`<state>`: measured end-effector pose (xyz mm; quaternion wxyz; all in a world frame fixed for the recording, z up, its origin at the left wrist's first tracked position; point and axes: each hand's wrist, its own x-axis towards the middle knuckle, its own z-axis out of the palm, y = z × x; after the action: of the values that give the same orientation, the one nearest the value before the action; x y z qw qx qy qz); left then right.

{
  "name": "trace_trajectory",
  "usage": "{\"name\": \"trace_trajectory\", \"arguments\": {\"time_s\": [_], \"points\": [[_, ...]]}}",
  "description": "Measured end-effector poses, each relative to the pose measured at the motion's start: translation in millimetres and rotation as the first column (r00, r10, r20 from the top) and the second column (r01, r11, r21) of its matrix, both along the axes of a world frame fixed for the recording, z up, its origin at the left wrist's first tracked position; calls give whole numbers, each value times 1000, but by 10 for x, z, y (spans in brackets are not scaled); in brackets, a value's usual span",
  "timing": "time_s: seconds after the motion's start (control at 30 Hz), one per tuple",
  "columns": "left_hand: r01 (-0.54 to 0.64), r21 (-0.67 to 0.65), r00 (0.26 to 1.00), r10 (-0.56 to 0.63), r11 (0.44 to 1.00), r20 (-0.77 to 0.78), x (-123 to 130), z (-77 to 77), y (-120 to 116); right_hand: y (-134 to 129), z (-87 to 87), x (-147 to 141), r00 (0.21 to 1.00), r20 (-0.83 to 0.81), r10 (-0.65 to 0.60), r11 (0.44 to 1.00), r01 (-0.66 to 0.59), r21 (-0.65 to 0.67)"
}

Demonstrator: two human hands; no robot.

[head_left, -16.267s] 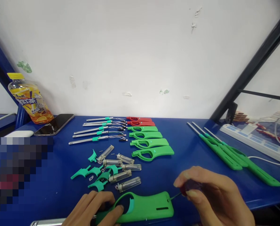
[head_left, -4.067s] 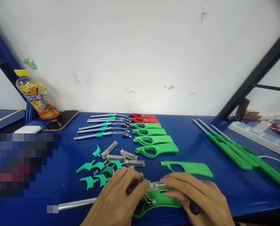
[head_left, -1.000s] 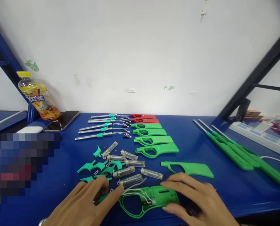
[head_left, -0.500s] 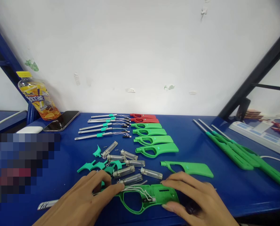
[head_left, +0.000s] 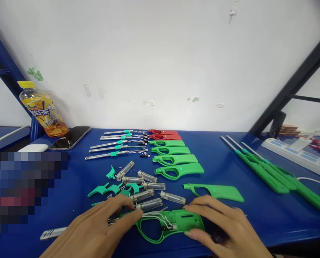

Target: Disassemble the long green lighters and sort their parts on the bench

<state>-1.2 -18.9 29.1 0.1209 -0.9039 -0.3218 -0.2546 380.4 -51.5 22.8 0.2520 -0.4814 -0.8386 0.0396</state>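
Observation:
A green half shell lies open side up at the table's front edge, with white wires and a small black part inside it. My right hand pinches the shell's wide end between thumb and fingers. At the narrow end, my left hand has thumb and fingers closed on a metal lighter rod, whose tip sticks out to the left; the rod's wired end reaches the shell. Just beyond lie several clear fuel tanks and teal triggers, some partly hidden by my left hand.
Farther back are rows of wired rods and red and green shells, plus a single green shell. Joined green lighters and a power strip are right. A bottle and phone stand and lie left.
My left hand and the rod have shifted very slightly left. The fingers of my left hand have moved a little over the triggers, while my right hand has kept its hold on the shell.

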Motion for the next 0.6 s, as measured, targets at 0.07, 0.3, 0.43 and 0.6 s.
{"name": "trace_trajectory", "arguments": {"time_s": [0.07, 0.3, 0.43, 0.6], "points": [[-2, 26, 1000, 2, 1000, 16, 29, -20, 14, -2, -9, 1, 1000, 0, -6, 1000, 6, 0], [12, -51, 999, -10, 999, 39, 93, -5, 42, -7, -15, 5, 1000, -13, -10, 1000, 10, 2], [34, -59, 999, -32, 998, 44, 169, 144, 25, -3, 24, -37, 1000, -30, -9, 999, 10, 46], [35, 12, 998, -36, 999, 59, 225, 335, -11, 4, 56, -60, 1000, -23, -17, 997, 19, 81]]}}
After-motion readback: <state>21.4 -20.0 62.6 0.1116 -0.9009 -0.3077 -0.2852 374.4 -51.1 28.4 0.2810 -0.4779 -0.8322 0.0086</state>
